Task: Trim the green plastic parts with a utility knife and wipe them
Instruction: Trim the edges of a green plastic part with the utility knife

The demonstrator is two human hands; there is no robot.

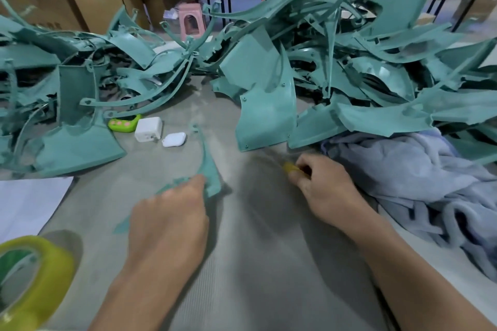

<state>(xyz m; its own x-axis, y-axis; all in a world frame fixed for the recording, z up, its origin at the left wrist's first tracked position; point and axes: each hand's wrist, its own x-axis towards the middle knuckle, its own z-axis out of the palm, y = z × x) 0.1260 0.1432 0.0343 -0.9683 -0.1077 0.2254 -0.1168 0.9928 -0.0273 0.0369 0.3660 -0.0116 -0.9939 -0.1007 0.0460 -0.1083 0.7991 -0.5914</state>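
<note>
Lower centre of frame, over the desk (255, 263), left hand (172, 212) grips a thin green part (208, 168); right hand (325, 188) curls round yellow utility knife (291, 168). At right, cloth (416, 183) idle; heaped parts (269, 94) above, so most work probably remains.

I count one left hand (168, 212), one right hand (326, 187), one tape roll (35, 277), one charger (148, 129), one earbud case (174, 139); green parts (263, 105) uncountable.
</note>
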